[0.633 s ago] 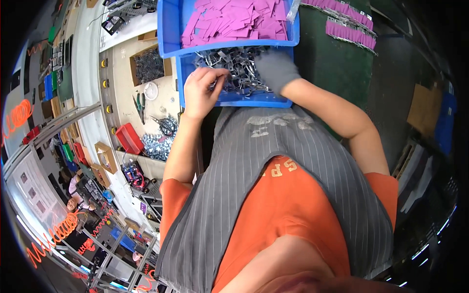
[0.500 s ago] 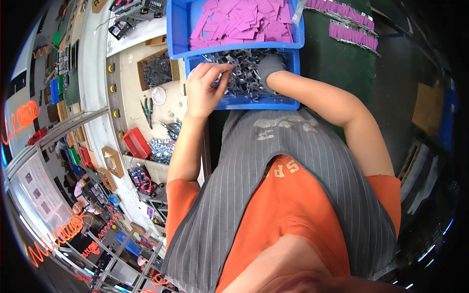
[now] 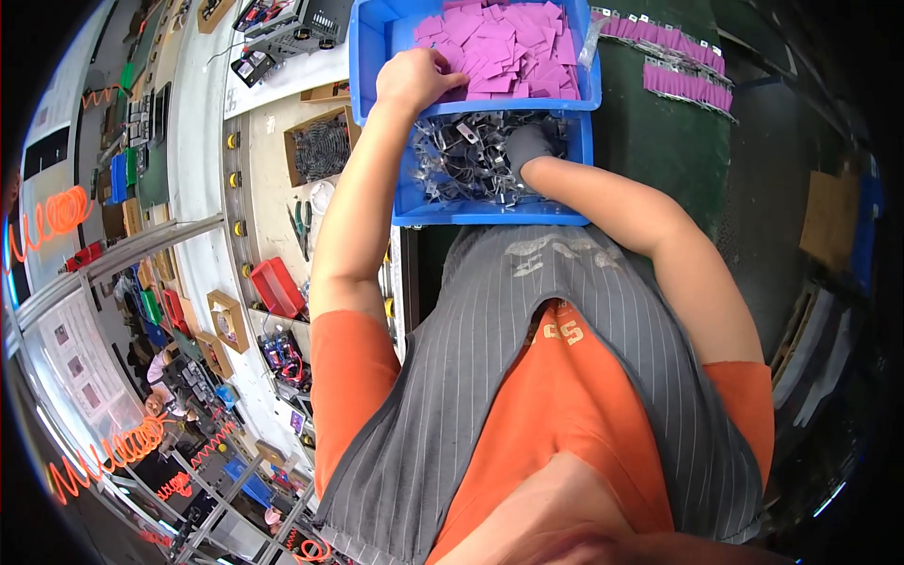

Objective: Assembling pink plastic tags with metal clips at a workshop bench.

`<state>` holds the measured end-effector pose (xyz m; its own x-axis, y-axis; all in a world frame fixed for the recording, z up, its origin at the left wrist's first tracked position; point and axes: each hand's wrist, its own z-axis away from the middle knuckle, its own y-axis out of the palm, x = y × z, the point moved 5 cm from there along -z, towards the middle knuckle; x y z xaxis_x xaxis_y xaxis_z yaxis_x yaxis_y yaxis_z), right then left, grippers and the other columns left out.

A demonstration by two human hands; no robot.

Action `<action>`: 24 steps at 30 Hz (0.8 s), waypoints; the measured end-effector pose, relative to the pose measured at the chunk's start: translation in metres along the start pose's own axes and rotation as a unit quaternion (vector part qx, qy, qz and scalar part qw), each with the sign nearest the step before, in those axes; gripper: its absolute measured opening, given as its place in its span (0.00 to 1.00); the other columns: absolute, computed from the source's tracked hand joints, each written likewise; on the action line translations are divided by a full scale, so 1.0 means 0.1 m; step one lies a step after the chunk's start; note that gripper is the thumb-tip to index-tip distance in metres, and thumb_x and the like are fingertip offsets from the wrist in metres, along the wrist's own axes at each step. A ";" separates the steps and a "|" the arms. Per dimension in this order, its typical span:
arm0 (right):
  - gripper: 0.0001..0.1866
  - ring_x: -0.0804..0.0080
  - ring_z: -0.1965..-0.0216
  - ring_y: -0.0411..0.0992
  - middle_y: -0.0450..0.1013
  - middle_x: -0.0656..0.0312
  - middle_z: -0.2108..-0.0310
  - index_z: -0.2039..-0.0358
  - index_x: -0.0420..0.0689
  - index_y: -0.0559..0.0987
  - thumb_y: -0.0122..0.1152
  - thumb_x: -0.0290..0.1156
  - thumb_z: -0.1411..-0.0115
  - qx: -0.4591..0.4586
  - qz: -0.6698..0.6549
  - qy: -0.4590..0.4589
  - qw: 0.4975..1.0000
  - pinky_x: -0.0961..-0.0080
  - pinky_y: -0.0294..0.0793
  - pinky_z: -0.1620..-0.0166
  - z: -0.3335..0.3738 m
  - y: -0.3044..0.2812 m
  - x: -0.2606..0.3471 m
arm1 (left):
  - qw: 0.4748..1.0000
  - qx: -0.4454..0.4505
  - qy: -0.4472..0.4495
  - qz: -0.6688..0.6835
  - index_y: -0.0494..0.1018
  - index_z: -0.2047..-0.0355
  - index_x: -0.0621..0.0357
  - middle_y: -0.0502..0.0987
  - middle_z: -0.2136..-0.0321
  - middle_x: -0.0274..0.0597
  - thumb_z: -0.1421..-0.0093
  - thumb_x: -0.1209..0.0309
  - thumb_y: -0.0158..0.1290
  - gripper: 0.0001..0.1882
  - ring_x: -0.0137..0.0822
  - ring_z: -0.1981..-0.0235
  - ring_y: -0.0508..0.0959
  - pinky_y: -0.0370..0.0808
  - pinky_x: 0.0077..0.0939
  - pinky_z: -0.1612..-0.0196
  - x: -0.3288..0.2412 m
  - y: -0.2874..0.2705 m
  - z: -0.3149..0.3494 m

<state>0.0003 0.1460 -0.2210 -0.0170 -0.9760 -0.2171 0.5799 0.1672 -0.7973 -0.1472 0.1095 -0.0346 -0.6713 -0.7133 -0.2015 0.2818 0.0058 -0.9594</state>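
Observation:
My bare left hand (image 3: 414, 82) reaches over the left side of the upper blue bin (image 3: 368, 56). Its thumb and bent fingers are a little apart, touching the flat purple pieces (image 3: 499, 49) heaped there. No piece can be seen lifted between them. In the lower blue bin (image 3: 490, 216), nearer my body, lies a tangle of small shiny metal clips (image 3: 461, 155). My right hand (image 3: 529, 148), in a dark grey glove, is down among these clips at the right side. Its fingers are mostly hidden, so what they hold does not show.
Two rows of purple-covered strips (image 3: 687, 88) lie on the green surface right of the bins. On the left bench are a cardboard box of dark coiled parts (image 3: 320, 149), green-handled pliers (image 3: 300, 226) and a red bin (image 3: 278, 287). A person (image 3: 158, 386) sits farther left.
My left hand has moved from above the metal clips forward to the purple pieces. My right hand stays among the clips. The whole view has shifted slightly.

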 end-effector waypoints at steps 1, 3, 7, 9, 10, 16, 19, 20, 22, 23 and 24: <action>0.10 0.61 0.66 0.77 0.77 0.58 0.68 0.69 0.46 0.82 0.56 0.28 0.52 -0.008 -0.100 0.065 0.993 0.65 0.75 0.67 -0.22 0.24 0.00 | 1.000 0.014 0.020 0.005 0.79 0.65 0.47 0.80 0.71 0.41 0.56 0.52 0.60 0.20 0.42 0.66 0.79 0.75 0.32 0.61 -0.03 0.05 -0.05; 0.10 0.60 0.66 0.76 0.77 0.57 0.68 0.69 0.45 0.82 0.57 0.28 0.53 -0.017 -0.197 0.124 0.972 0.65 0.75 0.66 -0.23 0.22 -0.08 | 0.999 0.024 0.039 0.015 0.79 0.67 0.48 0.80 0.72 0.41 0.55 0.55 0.59 0.17 0.42 0.68 0.79 0.75 0.33 0.61 0.03 0.11 -0.09; 0.11 0.59 0.65 0.76 0.77 0.56 0.67 0.67 0.46 0.82 0.56 0.30 0.52 -0.002 -0.066 -0.048 0.997 0.63 0.75 0.66 0.35 -0.49 -0.27 | 0.998 -0.020 0.030 0.054 0.79 0.67 0.52 0.80 0.75 0.42 0.52 0.61 0.58 0.13 0.40 0.72 0.79 0.75 0.30 0.64 0.13 0.06 -0.02; 0.11 0.59 0.65 0.76 0.77 0.56 0.67 0.68 0.46 0.82 0.57 0.30 0.53 -0.001 -0.059 -0.059 0.997 0.64 0.75 0.66 0.39 -0.52 -0.32 | 0.990 -0.018 0.010 0.141 0.79 0.67 0.54 0.79 0.76 0.42 0.51 0.62 0.57 0.13 0.37 0.75 0.79 0.75 0.28 0.66 0.13 0.00 0.03; 0.11 0.59 0.65 0.76 0.77 0.57 0.67 0.68 0.46 0.82 0.58 0.31 0.54 0.005 -0.070 -0.059 0.996 0.65 0.76 0.66 0.40 -0.51 -0.35 | 0.973 -0.017 -0.014 0.228 0.79 0.66 0.56 0.79 0.77 0.43 0.49 0.63 0.56 0.13 0.34 0.77 0.79 0.75 0.26 0.68 0.14 -0.03 0.06; 0.10 0.62 0.63 0.76 0.77 0.57 0.67 0.69 0.47 0.82 0.56 0.30 0.53 0.043 -0.108 0.040 0.992 0.67 0.75 0.65 0.28 -0.26 -0.22 | 0.943 -0.030 -0.030 0.331 0.78 0.64 0.62 0.79 0.76 0.39 0.46 0.67 0.56 0.12 0.24 0.80 0.76 0.72 0.18 0.72 0.12 -0.01 0.15; 0.10 0.60 0.61 0.76 0.77 0.55 0.65 0.68 0.44 0.81 0.53 0.28 0.48 0.042 -0.119 0.030 0.992 0.66 0.75 0.63 0.26 -0.15 -0.17 | 0.918 -0.054 -0.032 0.391 0.78 0.65 0.61 0.79 0.76 0.41 0.47 0.67 0.56 0.12 0.24 0.81 0.76 0.73 0.18 0.73 0.17 0.01 0.12; 0.11 0.60 0.61 0.76 0.77 0.55 0.65 0.67 0.44 0.81 0.52 0.28 0.48 -0.011 -0.217 0.102 0.971 0.65 0.75 0.62 0.12 -0.02 -0.22 | 0.901 -0.059 -0.044 0.427 0.78 0.65 0.60 0.79 0.75 0.41 0.47 0.67 0.56 0.12 0.23 0.81 0.75 0.73 0.18 0.73 0.16 0.01 0.12; 0.11 0.59 0.61 0.76 0.77 0.55 0.64 0.66 0.43 0.81 0.51 0.28 0.47 -0.065 -0.307 0.168 0.934 0.64 0.75 0.62 0.20 -0.14 -0.33 | 0.891 -0.047 -0.055 0.448 0.79 0.65 0.60 0.80 0.74 0.40 0.46 0.67 0.56 0.11 0.24 0.79 0.76 0.72 0.18 0.72 0.17 0.02 0.13; 0.12 0.59 0.61 0.75 0.76 0.55 0.64 0.66 0.43 0.81 0.50 0.28 0.47 -0.044 -0.241 0.073 0.967 0.64 0.75 0.62 0.20 -0.21 -0.28 | 0.922 -0.044 -0.033 0.384 0.79 0.66 0.60 0.80 0.74 0.39 0.47 0.67 0.56 0.11 0.24 0.77 0.76 0.71 0.18 0.71 0.17 0.05 0.10; 0.12 0.59 0.60 0.75 0.76 0.54 0.63 0.65 0.42 0.81 0.50 0.28 0.46 -0.021 -0.172 -0.021 0.985 0.64 0.75 0.61 0.28 -0.32 -0.23 | 0.947 -0.039 -0.009 0.317 0.79 0.67 0.61 0.80 0.74 0.38 0.47 0.67 0.56 0.11 0.24 0.75 0.76 0.71 0.18 0.70 0.13 0.05 0.10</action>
<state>0.0045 0.1588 -0.1749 -0.1732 -0.9806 0.0923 0.5118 -0.1697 -0.8422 -0.1478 0.0931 -0.0400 -0.3711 -0.5611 -0.7399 0.5729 0.4887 -0.6580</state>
